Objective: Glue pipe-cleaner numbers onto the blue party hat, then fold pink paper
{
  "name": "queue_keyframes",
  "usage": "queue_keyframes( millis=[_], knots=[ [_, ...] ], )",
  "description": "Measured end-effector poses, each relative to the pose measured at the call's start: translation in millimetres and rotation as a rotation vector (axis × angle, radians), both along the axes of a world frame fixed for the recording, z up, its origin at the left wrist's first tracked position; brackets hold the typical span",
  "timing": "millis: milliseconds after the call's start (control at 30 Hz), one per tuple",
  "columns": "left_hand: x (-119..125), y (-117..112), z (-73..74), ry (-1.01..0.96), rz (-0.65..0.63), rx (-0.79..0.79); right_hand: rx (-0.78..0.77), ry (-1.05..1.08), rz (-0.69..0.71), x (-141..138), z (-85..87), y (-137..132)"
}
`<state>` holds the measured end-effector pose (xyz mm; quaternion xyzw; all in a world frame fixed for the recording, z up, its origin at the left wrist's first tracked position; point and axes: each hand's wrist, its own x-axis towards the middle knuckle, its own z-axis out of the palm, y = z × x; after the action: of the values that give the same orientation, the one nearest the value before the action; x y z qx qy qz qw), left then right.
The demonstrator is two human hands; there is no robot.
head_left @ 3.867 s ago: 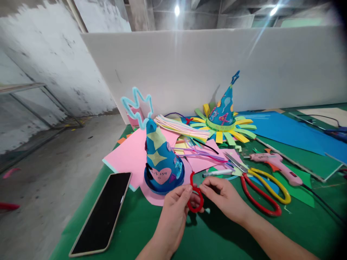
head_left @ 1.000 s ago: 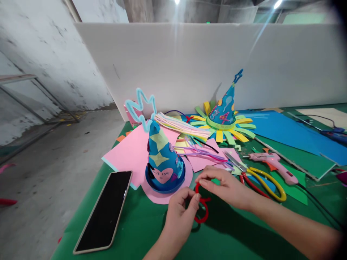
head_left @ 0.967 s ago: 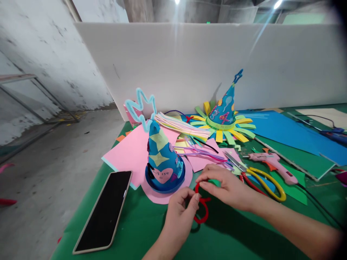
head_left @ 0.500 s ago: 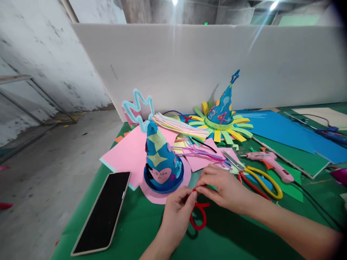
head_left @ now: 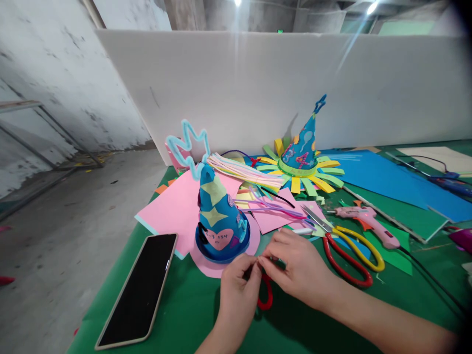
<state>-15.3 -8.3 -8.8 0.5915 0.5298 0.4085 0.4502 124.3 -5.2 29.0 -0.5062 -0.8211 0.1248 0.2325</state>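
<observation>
While both hands are drawn in close together, the red pipe cleaner [head_left: 270, 294] is over the worktop [head_left: 184, 319], inward from its left edge, with its loop hanging beneath the fingertips. The left hand [head_left: 238, 287] and the right hand [head_left: 297, 268] each make a narrow pinch of thumb and finger, tip against tip, and seem to hold the upper part of the wire between them.

It should be very light, with a soft, fuzzy skin over thin wire, so it probably gives a sure grip rather than a slippery one. It likely bends easily, keeps its bend and will not break from a light squeeze, though pressing the loop would flatten the curve. The best hold is probably at the crossing just above the loop, with the other pinch near a free end; a cut tip may prick.

What lies between the fingertips is hidden, so the crossing and the ends of the wire cannot be made out, and the loop's left part goes behind the left hand. A white pen [head_left: 303, 231] is partly covered by the right hand. The writing on the pink heart of the nearer hat [head_left: 223, 202] is too small to read surely. Toward the worktop's right side, a purple thing [head_left: 463, 238] is cut off, and the cord of the pink glue gun [head_left: 383, 230] runs out of view.
</observation>
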Motion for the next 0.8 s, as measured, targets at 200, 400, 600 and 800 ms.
queue_keyframes(
  millis=[200,400,600,800],
  knots=[
    [-0.2,1.5,-5.5,-0.038,0.045,-0.007,0.076,0.027,-0.01,-5.1,-5.5,1.2],
    [3.3,1.1,-0.2,-0.37,-0.052,-0.252,-0.247,0.386,-0.033,6.2,-8.5,11.1],
    [3.5,0.5,3.2,-0.376,-0.058,-0.253,-0.377,0.524,0.009,14.0,-9.3,13.9],
    [2.3,2.4,1.4,-0.165,-0.027,-0.114,-0.338,0.493,-0.06,7.5,-12.8,11.2]
  ],
)
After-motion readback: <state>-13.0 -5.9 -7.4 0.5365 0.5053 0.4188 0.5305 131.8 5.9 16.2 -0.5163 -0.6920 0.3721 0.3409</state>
